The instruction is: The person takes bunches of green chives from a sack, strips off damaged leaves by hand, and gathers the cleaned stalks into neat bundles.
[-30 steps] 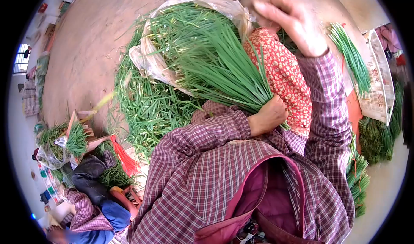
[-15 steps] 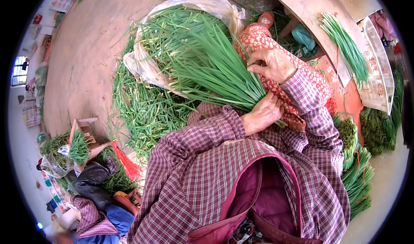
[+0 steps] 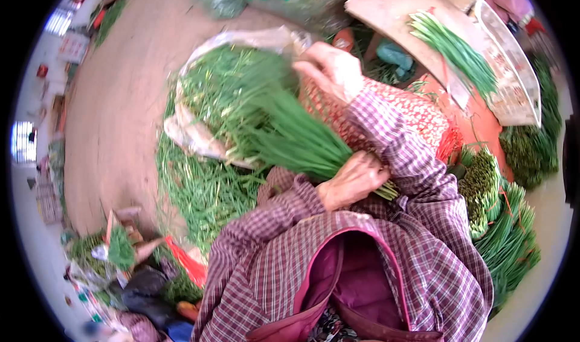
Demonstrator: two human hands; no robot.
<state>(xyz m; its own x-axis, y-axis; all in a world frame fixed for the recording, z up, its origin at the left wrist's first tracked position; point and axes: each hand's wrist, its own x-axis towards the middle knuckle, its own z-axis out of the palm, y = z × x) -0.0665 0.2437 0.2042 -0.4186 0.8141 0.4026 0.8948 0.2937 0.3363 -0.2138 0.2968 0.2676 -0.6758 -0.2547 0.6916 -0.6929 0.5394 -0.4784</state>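
Observation:
My left hand (image 3: 355,179) is wrapped around the base of a thick bunch of garlic chives (image 3: 305,139), whose leaves fan out to the upper left. Their pale cut ends poke out below my fist. Beyond the bunch, my right hand (image 3: 331,70) is raised with thumb and fingers curled together. It is slightly blurred, and anything between its fingertips is hidden. Under the leaf tips lies a heap of loose chives (image 3: 208,91) on a clear plastic sheet (image 3: 196,138). Red flowered fabric (image 3: 396,103) covers my lap beneath the right forearm.
A tied chive bundle (image 3: 456,52) rests on a board (image 3: 386,6) at the upper right, beside a pale crate (image 3: 513,94). More tied bundles (image 3: 504,233) stand at my right. Loose leaves (image 3: 199,203) cover the floor. Another person's dark-clothed leg (image 3: 145,296) shows lower left.
My right hand has moved up and left, away from the bunch's stems toward the leaf tips. The left hand keeps its hold, shifted slightly down-left. The whole view has tilted a little.

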